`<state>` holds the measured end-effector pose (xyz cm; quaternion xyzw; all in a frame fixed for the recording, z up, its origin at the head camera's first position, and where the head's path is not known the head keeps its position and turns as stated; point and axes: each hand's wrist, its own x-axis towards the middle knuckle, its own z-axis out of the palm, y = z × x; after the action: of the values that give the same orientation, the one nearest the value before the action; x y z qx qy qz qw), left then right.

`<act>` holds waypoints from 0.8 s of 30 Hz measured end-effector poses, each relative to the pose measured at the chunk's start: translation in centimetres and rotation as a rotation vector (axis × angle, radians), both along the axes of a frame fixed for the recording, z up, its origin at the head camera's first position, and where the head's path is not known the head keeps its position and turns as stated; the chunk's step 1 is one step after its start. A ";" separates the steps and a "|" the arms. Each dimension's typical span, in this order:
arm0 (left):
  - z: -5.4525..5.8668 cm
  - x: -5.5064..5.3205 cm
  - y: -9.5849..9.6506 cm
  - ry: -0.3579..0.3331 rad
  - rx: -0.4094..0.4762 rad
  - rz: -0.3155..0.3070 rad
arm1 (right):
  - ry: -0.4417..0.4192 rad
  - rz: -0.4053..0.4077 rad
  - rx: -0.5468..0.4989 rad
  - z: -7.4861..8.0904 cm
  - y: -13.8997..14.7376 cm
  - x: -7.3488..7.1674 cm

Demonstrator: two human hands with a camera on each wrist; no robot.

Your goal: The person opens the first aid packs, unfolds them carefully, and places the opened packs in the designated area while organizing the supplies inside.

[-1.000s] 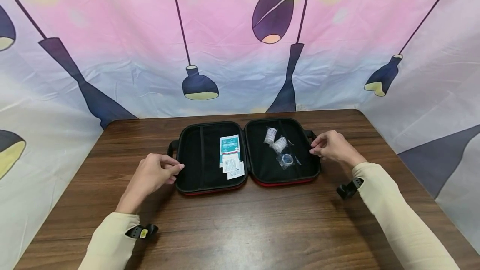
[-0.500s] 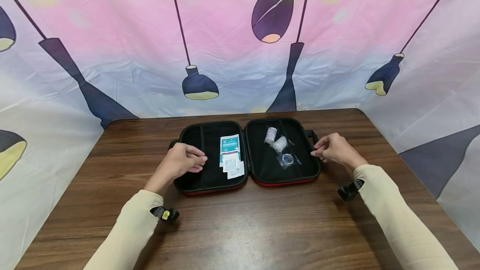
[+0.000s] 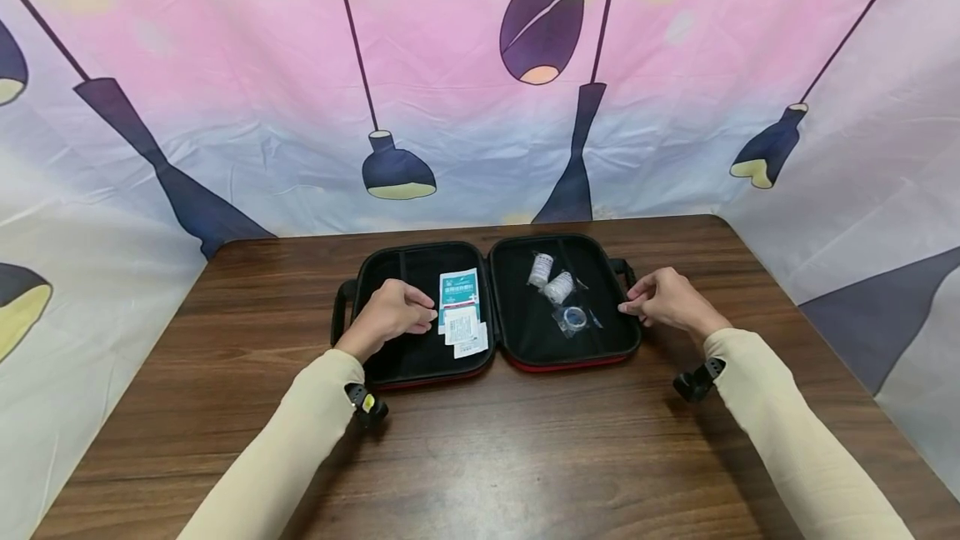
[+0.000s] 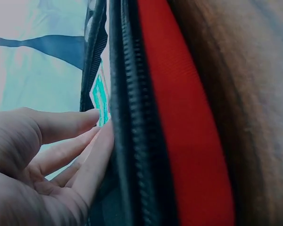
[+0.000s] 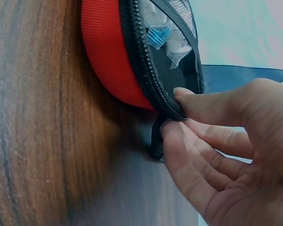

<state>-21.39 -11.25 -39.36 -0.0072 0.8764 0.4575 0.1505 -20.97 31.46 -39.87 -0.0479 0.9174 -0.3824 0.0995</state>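
A zippered first-aid case, black inside and red outside, lies spread flat, with a left half (image 3: 382, 357) and a right half (image 3: 525, 340). My left hand (image 3: 393, 315) is over the left half, its bent fingers holding nothing, tips just left of a teal-and-white dressing packet (image 3: 459, 288). Two small white packets (image 3: 471, 342) overlap that packet's lower end. At the outer edge of the right half, my right hand (image 3: 670, 304) pinches the case's zippered rim (image 5: 155, 89) between thumb and fingers. Two wrapped bandage rolls (image 3: 541, 270) and a bagged tape roll (image 3: 575, 319) lie inside the right half.
The case rests toward the back of a brown wooden table (image 3: 510, 457). A black carry handle (image 3: 341, 307) sticks out at its left side, and another handle (image 3: 624, 270) at its right. Behind the table hangs a cloth backdrop (image 3: 465, 48) with printed lamps.
My left hand has moved right, from the case's left edge to over the left half beside the packets. The right hand has stayed at the right rim.
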 end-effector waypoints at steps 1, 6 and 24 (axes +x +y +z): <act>0.0 -0.2 0.1 -0.001 -0.005 0.004 | -0.005 0.000 -0.001 0.0 0.0 0.0; 0.1 -0.9 0.7 -0.001 -0.010 0.011 | -0.021 -0.009 -0.007 0.0 -0.2 0.1; -0.1 -2.3 3.0 0.006 -0.147 0.100 | -0.055 -0.002 0.001 0.3 -0.6 0.2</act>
<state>-23.67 -8.22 -39.49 -0.0607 0.9065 0.3989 0.1240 -20.82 30.89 -39.58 -0.0366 0.9146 -0.3832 0.1241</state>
